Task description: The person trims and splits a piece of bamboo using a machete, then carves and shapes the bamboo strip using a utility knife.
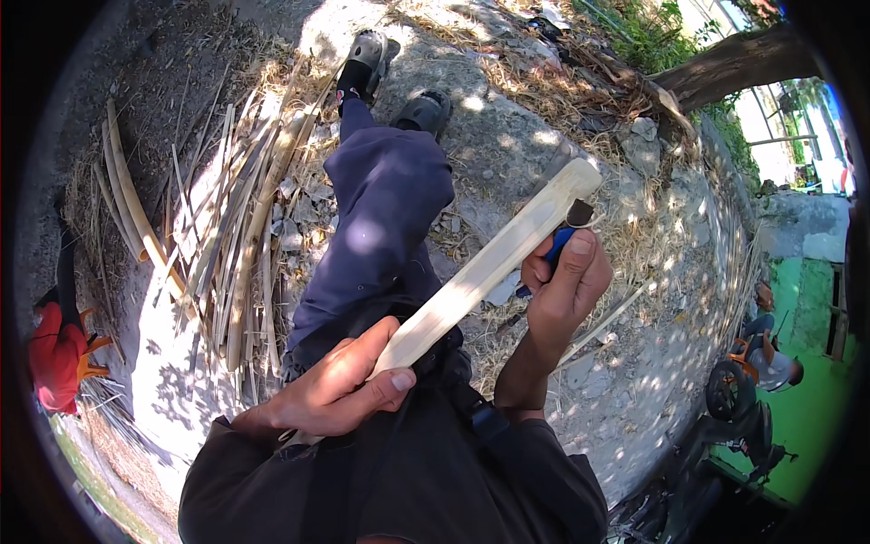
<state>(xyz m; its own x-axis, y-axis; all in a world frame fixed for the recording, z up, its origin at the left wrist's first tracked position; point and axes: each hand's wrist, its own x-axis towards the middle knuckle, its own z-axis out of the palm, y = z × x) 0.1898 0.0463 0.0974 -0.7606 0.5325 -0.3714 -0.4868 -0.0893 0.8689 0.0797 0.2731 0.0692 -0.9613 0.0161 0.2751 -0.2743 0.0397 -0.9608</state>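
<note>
A long, pale strip of wood (485, 267) slants across my lap, its far end up to the right. Near its lower end my left hand (340, 381) is closed around it, thumb on top. My right hand (569, 288) is closed on a small blue-handled blade tool (564, 243) beside the strip's far end. The tool's short, dark blade (579, 214) lies at the right edge of the wood; whether it touches cannot be made out. Fingers hide most of the handle.
A loose pile of long, thin sticks (240, 227) lies on the ground to the left. My outstretched legs (385, 181) are in front. A person in red (59, 349) is at far left, another person (770, 349) at far right near a motorcycle (748, 426). A tree trunk (743, 68) leans at upper right.
</note>
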